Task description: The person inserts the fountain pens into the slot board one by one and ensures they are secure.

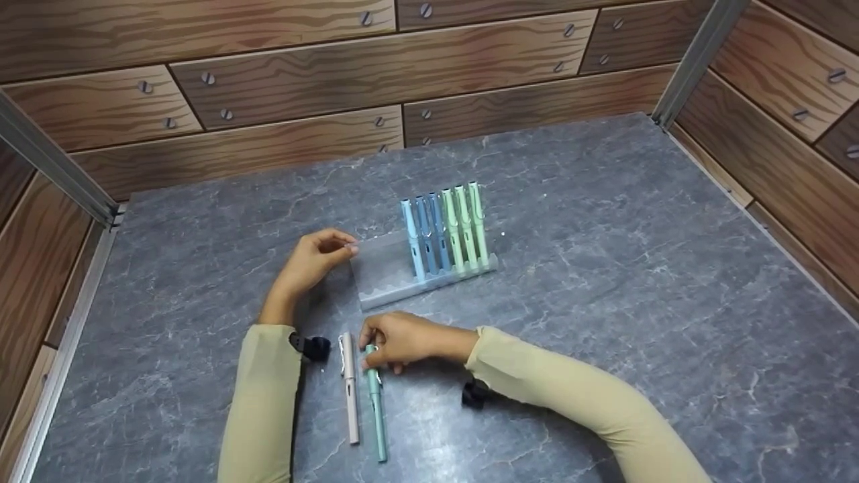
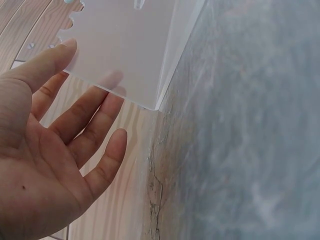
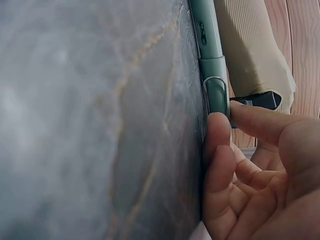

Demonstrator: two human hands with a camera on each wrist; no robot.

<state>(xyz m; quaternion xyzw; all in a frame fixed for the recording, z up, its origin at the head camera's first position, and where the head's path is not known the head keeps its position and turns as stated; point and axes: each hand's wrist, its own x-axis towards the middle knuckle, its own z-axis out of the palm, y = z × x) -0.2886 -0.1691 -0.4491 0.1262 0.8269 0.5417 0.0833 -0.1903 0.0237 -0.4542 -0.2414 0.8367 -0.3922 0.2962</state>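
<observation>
My left hand (image 1: 314,263) pinches the left edge of a clear plastic pen stand (image 1: 382,265), thumb on the front and fingers behind it, as the left wrist view shows. Upright in the stand's right part are a light blue pen (image 1: 413,240), two darker blue pens (image 1: 430,235) and several light green pens (image 1: 464,228). In front of the stand, my right hand (image 1: 401,339) pinches the cap end of a teal green pen (image 1: 377,416) lying on the table. Left of it lies a pale pinkish-grey pen (image 1: 350,396), its clip facing left.
The grey marbled table (image 1: 604,268) meets wood-patterned walls (image 1: 302,87) at the back and sides. Metal posts (image 1: 701,60) stand at the corners. A black wrist device (image 1: 313,347) sits at the left sleeve, close to the pale pen.
</observation>
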